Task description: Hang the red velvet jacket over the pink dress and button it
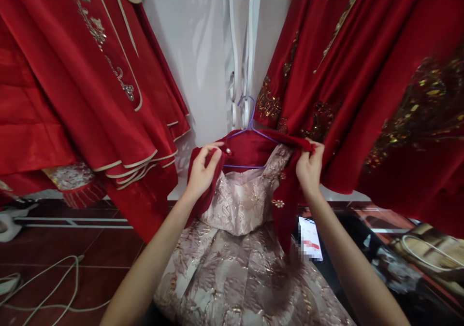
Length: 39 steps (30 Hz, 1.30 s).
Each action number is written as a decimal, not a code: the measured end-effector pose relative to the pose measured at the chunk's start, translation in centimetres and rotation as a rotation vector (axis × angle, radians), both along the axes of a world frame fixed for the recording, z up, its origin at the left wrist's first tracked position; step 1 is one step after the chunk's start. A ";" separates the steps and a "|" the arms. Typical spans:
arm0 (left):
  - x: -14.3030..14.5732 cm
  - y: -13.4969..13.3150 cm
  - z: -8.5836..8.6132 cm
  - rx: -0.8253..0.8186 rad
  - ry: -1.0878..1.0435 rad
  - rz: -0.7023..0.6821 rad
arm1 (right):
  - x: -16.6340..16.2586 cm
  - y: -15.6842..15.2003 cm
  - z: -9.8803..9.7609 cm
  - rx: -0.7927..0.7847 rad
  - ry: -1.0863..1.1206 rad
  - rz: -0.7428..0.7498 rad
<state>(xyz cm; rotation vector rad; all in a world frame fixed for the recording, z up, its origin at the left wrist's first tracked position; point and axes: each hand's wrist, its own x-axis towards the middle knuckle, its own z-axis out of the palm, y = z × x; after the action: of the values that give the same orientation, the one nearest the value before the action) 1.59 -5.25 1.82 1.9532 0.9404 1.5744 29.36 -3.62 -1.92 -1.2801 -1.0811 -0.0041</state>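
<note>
A dark red jacket (242, 149) with pearl trims lies over the shoulders of a pinkish, metallic-patterned dress (239, 205). Both hang from a thin purple hanger (250, 123). My left hand (203, 169) is closed on the jacket's left edge, thumb and forefinger close together near a pearl; its other fingers are partly hidden. Cloth at the opposite shoulder is pinched in my right hand (311, 164). Below that hand, a front panel with a pearl flower (278, 204) falls over the dress.
Red garments with beaded trim (119, 84) hang on the left, and gold-embroidered red garments (362, 99) on the right. Behind stands a white panel (184, 41). A white cable (72, 287) lies on the floor. A white paper tag (311, 239) shows beside my right forearm.
</note>
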 end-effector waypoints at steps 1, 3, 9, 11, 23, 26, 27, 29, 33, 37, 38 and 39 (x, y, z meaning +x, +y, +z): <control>0.2 0.0 -1.0 -0.033 0.050 -0.009 | 0.0 0.1 0.5 -0.004 -0.032 0.040; 0.9 0.1 -3.6 -0.132 0.133 -0.019 | -0.8 0.2 0.7 -0.085 -0.104 0.192; 3.9 0.1 -8.5 -0.129 0.011 0.051 | -5.8 -2.0 -2.5 -0.127 -0.332 0.456; 4.6 0.1 -8.1 -0.149 -0.025 -0.030 | -6.8 -2.8 -3.7 -0.113 -0.367 0.481; 6.2 -0.6 -9.1 -0.181 -0.248 -0.084 | -9.3 -4.3 -5.8 -0.020 0.097 0.681; 6.1 -0.6 -8.9 -0.178 -0.271 -0.099 | -9.5 -4.3 -5.5 -0.015 0.142 0.719; 6.0 -0.6 -8.9 -0.181 -0.262 -0.106 | -9.5 -4.2 -5.4 -0.019 0.148 0.723; 5.8 -0.5 -8.7 -0.184 -0.233 -0.121 | -9.4 -4.0 -5.3 -0.027 0.147 0.723; 5.6 -0.1 -8.5 -0.187 -0.166 -0.158 | -9.0 -3.5 -5.1 -0.032 0.105 0.706; 5.3 0.3 -8.2 -0.180 -0.105 -0.188 | -8.7 -3.3 -4.7 -0.045 0.054 0.666; 5.2 0.3 -8.1 -0.173 -0.077 -0.185 | -8.6 -3.2 -4.6 -0.048 0.046 0.654; 5.1 0.4 -7.9 -0.165 -0.039 -0.176 | -8.6 -3.3 -4.5 -0.051 0.039 0.643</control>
<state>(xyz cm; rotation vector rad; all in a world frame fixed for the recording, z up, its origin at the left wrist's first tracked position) 6.66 -4.88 -6.11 1.8304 0.8301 1.3863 20.75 -6.87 -6.40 -0.9243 -1.4228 0.5332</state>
